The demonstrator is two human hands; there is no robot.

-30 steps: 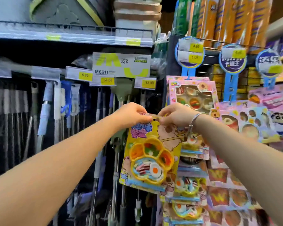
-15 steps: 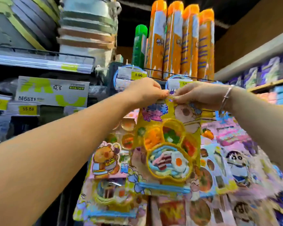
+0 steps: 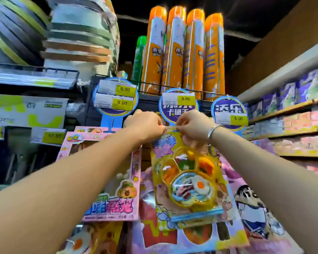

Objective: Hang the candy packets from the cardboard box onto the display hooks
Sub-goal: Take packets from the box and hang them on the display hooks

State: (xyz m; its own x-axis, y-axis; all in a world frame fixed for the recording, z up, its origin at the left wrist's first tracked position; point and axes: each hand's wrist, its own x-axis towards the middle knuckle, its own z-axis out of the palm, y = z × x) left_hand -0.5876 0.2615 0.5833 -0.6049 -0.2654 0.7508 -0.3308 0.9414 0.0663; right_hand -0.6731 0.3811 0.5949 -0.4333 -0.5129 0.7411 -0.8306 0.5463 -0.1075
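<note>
Both hands up at the header. L hand (image 3: 145,125) pinches the top strip of the yellow candy pkt (image 3: 189,182) from the left, R hand (image 3: 193,127) from the right, fingers curled on it. Prob a 2-pt grip to keep the hang hole taut for the hook. Hook hidden behind the hands, can't confirm. Pkt sits just below the round 5.00 price sign (image 3: 178,105), beside the pink pkt (image 3: 110,180). Long axis ~vertical: header up, bottom kicked slightly right, face to cam.

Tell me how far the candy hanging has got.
Done: a pink packet already hangs at left. In hand: left hand and right hand pinch the yellow packet by its top edge, hook hidden behind them. Left: seating it; the box is out of view.
</note>
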